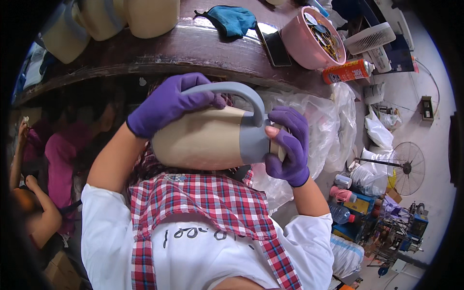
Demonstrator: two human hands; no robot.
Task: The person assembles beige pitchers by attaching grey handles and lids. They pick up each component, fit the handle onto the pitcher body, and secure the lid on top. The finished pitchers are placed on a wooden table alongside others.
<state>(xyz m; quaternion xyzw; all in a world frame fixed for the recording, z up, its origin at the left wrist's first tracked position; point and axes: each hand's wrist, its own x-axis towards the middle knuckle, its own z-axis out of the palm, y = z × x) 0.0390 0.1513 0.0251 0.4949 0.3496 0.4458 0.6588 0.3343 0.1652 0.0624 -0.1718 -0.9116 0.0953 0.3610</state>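
A beige thermos jug with a blue-grey collar and handle lies on its side above my lap, its mouth end to the right. My left hand, in a purple glove, is closed round the jug's blue-grey handle near its lower end. At the mouth end my right hand, also gloved in purple with a bare thumb tip, is closed on the beige lid. The fingers behind the lid are partly hidden.
On the dark red table ahead are several beige jugs, a teal cloth, a black phone, a pink bucket of small parts and an orange spray can. Clear plastic bags bulge at right. Another person sits left.
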